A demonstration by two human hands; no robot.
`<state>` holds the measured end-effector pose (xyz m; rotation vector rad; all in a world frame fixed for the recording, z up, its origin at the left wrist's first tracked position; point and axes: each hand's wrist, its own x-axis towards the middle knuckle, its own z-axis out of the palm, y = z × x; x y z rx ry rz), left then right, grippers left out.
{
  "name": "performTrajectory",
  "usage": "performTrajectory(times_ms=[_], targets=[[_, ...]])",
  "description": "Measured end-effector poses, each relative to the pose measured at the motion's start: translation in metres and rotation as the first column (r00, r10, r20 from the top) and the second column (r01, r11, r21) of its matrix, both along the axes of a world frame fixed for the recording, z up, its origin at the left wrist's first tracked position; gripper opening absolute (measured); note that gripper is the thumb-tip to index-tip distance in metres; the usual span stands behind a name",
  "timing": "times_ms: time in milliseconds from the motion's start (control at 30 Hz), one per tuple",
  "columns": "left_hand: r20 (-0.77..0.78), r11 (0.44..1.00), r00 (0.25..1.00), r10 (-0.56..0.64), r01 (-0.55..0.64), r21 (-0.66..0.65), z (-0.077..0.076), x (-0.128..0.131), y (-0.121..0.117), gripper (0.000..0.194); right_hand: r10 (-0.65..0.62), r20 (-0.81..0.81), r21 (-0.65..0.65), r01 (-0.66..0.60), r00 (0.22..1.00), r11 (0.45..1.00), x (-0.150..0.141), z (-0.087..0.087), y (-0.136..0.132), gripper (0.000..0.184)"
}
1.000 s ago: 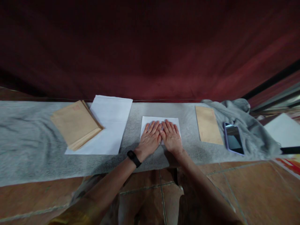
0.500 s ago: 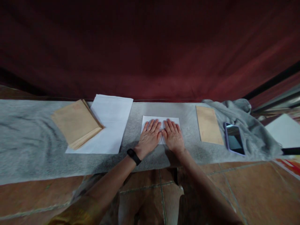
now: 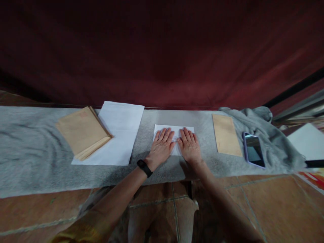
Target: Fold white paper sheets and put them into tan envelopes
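Note:
A small white sheet of paper (image 3: 176, 152), seemingly folded, lies in front of me on a grey cloth (image 3: 141, 145). My left hand (image 3: 162, 145) rests flat on its left half, fingers stretched out. Flat on the right half is my right hand (image 3: 189, 145), its fingers also extended. A narrow gap separates the two hands, and paper shows between them and beyond the fingertips. The palms hide much of the sheet. A black wristband (image 3: 144, 168) sits on my left wrist.
To the left, a stack of brown envelopes (image 3: 83, 130) partly covers larger white sheets (image 3: 121, 135). One brown envelope (image 3: 227, 135) lies to the right, beside a phone (image 3: 253, 150) in a purple case. A dark red curtain (image 3: 162, 67) hangs behind; floor tiles (image 3: 283, 199) show below.
My right hand has slid slightly to the right across the paper, widening the gap between the hands. My left hand stays in nearly the same place.

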<state>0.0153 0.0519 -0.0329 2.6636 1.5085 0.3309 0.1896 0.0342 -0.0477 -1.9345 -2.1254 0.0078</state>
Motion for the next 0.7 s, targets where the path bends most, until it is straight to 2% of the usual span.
performTrajectory(times_ms=[700], targets=[[-0.028,1.0,0.999,-0.016,0.016,0.01,-0.0009,-0.0002,0.0007,0.054,0.007,0.004,0.006,-0.007,1.0,1.0,0.0003,-0.0008,0.0008,0.056]])
